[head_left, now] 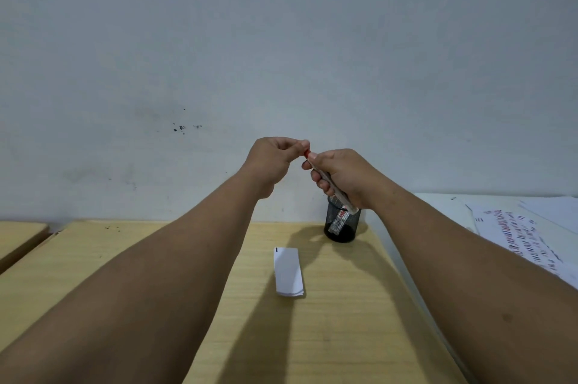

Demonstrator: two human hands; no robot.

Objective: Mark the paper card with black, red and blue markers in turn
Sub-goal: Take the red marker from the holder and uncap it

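Gripping the red marker (pixel 332 185), the right hand (pixel 344 177) hides its barrel; the left hand (pixel 275 158) pinches its cap.

We held both bare forearms stretched forward and raised. Our left hand (pixel 271 161) was curled, thumb and forefinger pinched together near the fingertips of our right hand (pixel 341 175), which was closed in a fist, knuckles turned left.
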